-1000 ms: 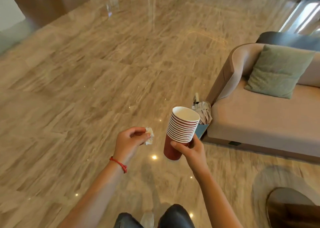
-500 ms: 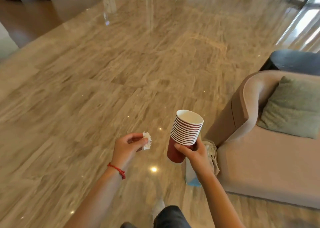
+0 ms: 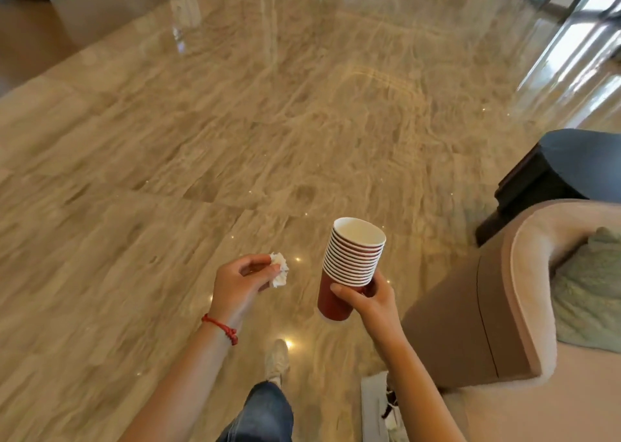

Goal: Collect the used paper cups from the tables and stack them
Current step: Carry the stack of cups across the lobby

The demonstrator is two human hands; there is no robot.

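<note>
A stack of red paper cups (image 3: 351, 263) with white rims, several nested together, tilts slightly to the right in front of me. My right hand (image 3: 368, 298) grips the stack around its lower part. My left hand (image 3: 243, 282), with a red cord on its wrist, pinches a crumpled white tissue (image 3: 279, 269) between thumb and fingers. Both hands hover over the floor, the tissue a short way left of the cups.
A polished beige marble floor (image 3: 235, 139) stretches ahead. A beige sofa (image 3: 504, 307) with a green cushion (image 3: 591, 290) stands at the right, a dark seat (image 3: 554, 169) behind it. A white bag (image 3: 376, 408) lies by the sofa's base. My leg and shoe (image 3: 277, 361) show below.
I have walked forward past the sofa's end, so the sofa and bag have slid down and right in view. Both hands keep the same hold on the tissue and cups.
</note>
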